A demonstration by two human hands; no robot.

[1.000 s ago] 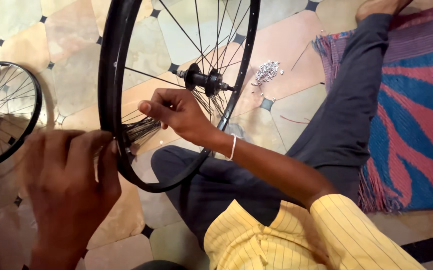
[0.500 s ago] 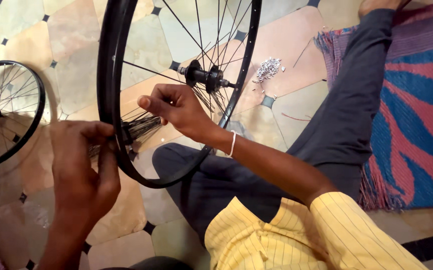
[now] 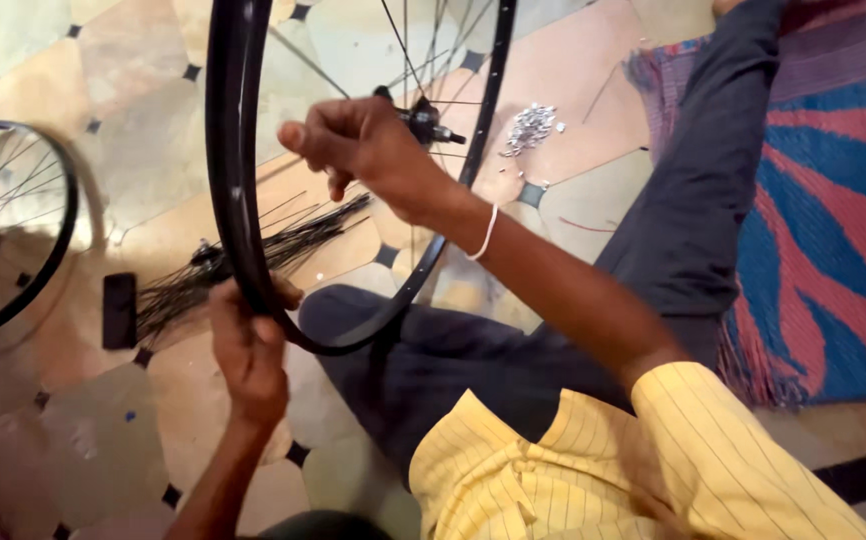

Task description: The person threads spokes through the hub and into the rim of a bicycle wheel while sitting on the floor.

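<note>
A black wheel rim stands upright on its edge over the person's lap, its lowest curve resting against the dark trouser leg. The left hand has its grip clamped on the rim at the lower left part of the hoop, fingers wrapped round the black band. The right hand is inside the hoop, just left of the hub; its fingers are pinched together, but whether they hold a spoke cannot be told. Thin spokes run from the hub out to the rim.

Behind the rim, on the tiled floor, a bundle of loose spokes lies fanned out, passing under the rim's left side. A small flat black block lies on the floor just left of that bundle. Farther left of the rim, a second wheel lies flat on the floor. Right of the rim, past the hub, a little heap of small silvery metal parts sits on the tiles. A red and blue woven mat lies well to the right of the rim, beside the leg.
</note>
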